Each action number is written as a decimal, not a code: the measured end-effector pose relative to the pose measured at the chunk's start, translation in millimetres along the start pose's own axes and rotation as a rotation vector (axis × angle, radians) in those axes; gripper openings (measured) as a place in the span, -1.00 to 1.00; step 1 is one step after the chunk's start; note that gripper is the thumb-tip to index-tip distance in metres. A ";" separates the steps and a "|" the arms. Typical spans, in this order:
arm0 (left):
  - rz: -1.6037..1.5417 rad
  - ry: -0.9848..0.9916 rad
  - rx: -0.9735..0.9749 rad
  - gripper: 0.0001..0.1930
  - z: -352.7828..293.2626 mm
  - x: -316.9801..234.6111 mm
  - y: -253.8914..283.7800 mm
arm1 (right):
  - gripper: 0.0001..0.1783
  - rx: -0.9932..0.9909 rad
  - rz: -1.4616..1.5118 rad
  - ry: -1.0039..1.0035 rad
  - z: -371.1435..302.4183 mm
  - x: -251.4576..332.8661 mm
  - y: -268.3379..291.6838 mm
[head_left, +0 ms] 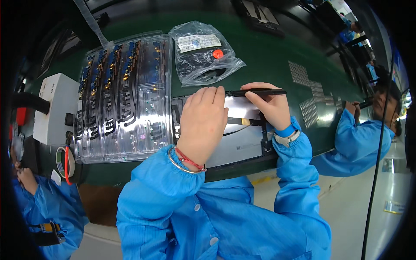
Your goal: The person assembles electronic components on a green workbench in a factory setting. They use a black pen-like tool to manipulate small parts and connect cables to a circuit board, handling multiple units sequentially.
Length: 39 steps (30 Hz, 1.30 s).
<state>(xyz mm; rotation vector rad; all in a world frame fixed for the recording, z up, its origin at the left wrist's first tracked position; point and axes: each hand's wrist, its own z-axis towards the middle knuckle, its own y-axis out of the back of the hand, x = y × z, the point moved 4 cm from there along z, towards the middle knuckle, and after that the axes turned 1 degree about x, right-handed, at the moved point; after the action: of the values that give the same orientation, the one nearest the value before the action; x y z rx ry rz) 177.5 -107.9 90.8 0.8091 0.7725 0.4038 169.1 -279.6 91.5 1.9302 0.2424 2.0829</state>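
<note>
In front of me lies an opened flat tablet-like device point(236, 151) with a silver-grey inside and a black frame. My left hand point(203, 121) rests palm down over its left part, fingers stretched and side by side, their tips at the far edge. A thin black cable point(237, 130) runs across the device beside that hand. At the far right edge, my right hand point(271, 104) pinches a slim black tool point(266, 91) that looks like tweezers, held almost level along this edge. The tool's left end reaches close to my left fingertips.
Left of the device stands a clear plastic tray point(167, 95) of flex cables with small boards. A clear bag point(208, 65) lies behind. A white box point(54, 108) and a tape roll point(65, 162) sit farther left. Metal-coloured parts sheets point(310, 112) lie right. Co-workers point(359, 134) flank me.
</note>
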 end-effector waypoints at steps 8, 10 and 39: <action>0.061 -0.032 -0.018 -0.59 0.8 -3.7 2.2 | -0.79 0.004 -0.128 0.031 -1.3 9.8 -0.1; 0.044 -0.017 -0.008 -0.60 0.7 -2.9 3.3 | -0.79 -0.009 -0.076 0.018 -2.3 9.5 0.4; 0.003 0.185 0.096 -0.57 -116.5 -31.1 80.2 | -0.82 -0.250 -0.692 -0.009 -90.3 21.7 70.1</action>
<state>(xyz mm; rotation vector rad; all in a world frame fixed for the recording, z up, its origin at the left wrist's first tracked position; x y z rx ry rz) 66.7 -17.7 115.0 0.8712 0.9688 0.4514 71.4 -332.1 126.2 1.4309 0.5317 1.5564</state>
